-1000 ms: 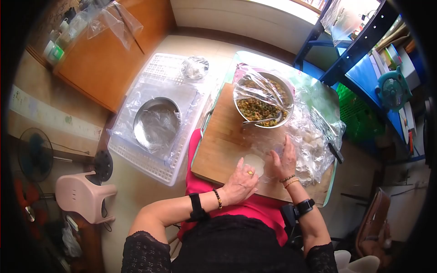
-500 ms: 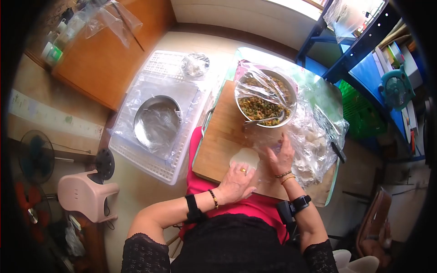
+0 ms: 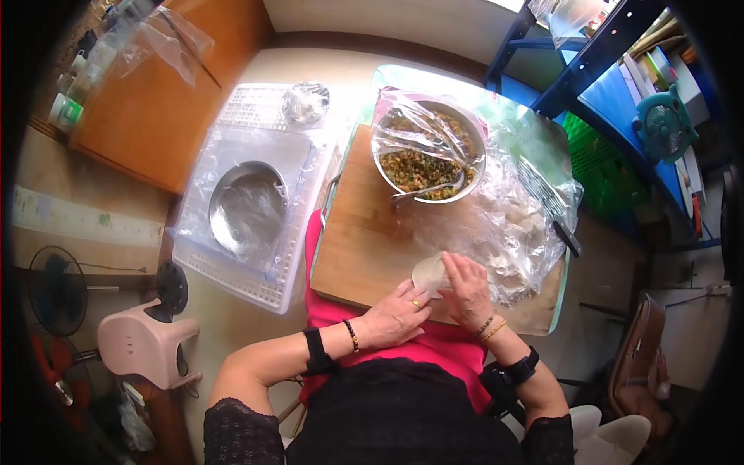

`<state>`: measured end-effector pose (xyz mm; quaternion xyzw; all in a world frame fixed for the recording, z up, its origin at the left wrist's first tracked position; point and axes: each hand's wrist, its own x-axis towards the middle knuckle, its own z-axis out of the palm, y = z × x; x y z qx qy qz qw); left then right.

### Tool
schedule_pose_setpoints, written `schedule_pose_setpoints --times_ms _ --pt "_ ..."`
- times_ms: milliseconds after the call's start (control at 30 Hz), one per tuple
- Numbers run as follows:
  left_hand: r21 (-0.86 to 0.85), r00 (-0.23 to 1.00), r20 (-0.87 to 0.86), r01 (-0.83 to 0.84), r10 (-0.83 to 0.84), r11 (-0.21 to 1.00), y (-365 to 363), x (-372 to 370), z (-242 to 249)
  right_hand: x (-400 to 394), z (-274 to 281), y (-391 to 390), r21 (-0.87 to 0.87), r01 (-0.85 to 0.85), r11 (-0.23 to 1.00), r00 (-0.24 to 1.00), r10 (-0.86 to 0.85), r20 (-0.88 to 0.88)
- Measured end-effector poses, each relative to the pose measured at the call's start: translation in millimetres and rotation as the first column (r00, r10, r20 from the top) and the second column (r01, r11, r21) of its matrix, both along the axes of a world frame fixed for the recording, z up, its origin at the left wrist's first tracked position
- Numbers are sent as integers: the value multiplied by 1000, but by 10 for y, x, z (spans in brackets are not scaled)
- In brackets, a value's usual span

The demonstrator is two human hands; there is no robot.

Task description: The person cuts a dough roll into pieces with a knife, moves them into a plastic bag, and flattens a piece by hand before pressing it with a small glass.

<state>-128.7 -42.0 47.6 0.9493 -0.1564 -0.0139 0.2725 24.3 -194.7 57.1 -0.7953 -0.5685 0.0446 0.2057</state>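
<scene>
Both hands, left (image 3: 395,316) and right (image 3: 467,288), meet with fingers curled.

No legible text, label, brand or number found; print on the wall strip (image 3: 77,221) is too small to read.

Bowl (image 3: 428,163) on board (image 3: 364,232); tray (image 3: 248,201) to its left
</scene>
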Motion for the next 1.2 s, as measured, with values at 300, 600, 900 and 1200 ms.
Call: schedule_pose_setpoints --times_ms 300,600,900,1200 --pt "45 999 -13 -31 32 998 25 -30 -39 469 -371 408 82 288 954 951 -294 89" --pt "-152 973 73 -206 219 967 40 -14 130 392 -136 317 135 288 948 955 -275 -107" --pt "-16 982 -170 -80 76 997 -5 -42 26 -7 -236 421 19 42 999 992 -44 122" --pt "-118 992 -6 -128 128 985 49 -34 82 659 -434 455 97 421 902 872 -374 -315"
